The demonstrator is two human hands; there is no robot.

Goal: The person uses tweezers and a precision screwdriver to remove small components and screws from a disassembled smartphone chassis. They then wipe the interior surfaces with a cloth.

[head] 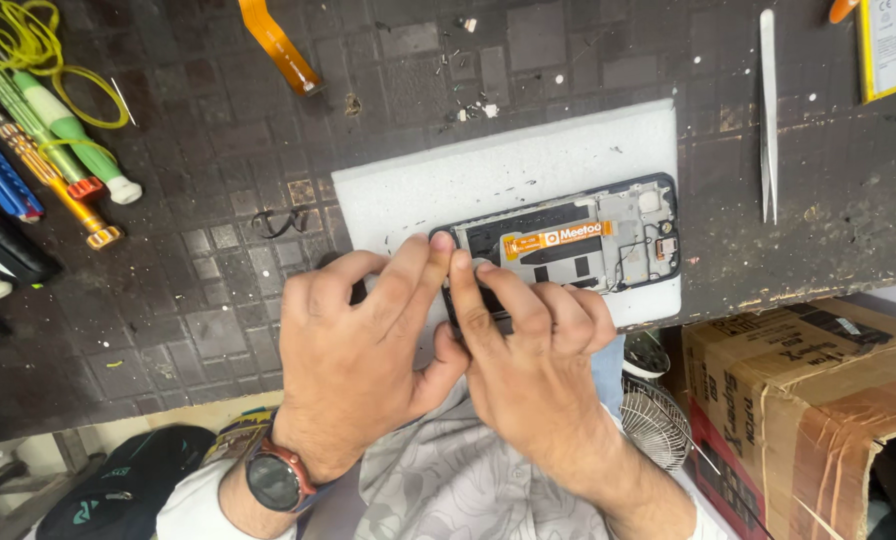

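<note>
An opened phone frame lies on a white foam pad, its insides showing with an orange flex strip across the middle. My left hand, with a watch on the wrist, presses its fingertips on the frame's near left end. My right hand sits beside it, thumb and fingers pinching the same end of the frame. The two hands touch each other and hide that end of the phone.
Several screwdrivers and yellow wire lie at the left. An orange flex cable and small screws lie at the back, metal tweezers at the right. A cardboard box and a small fan stand below the bench edge.
</note>
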